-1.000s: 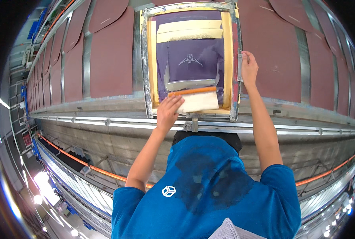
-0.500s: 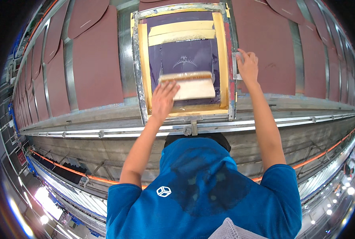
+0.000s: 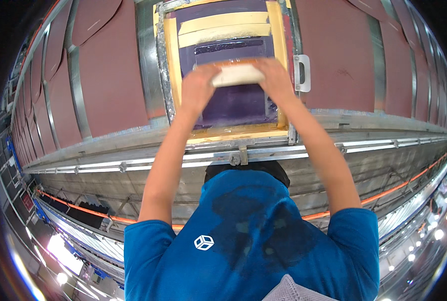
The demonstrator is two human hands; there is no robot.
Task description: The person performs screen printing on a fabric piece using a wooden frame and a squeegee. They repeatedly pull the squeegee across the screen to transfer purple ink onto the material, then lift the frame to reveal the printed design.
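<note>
Purple screen (image 3: pixel 233 109) beneath; left grip (image 3: pixel 200 85), right grip (image 3: pixel 274 79) angled inward on squeegee (image 3: pixel 238 75)

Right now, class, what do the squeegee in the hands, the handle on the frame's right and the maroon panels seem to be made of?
Squeegee: pale, matte body, perhaps wood, though blurred; its orange edge could be rubber. Handle: smooth and whitish, metal or plastic, unclear which. Maroon panels: probably fabric, judging by flat, matte surfaces and curved cut edges.

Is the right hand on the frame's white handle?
No, the right hand grips the cream squeegee, apart from the white handle.
</note>
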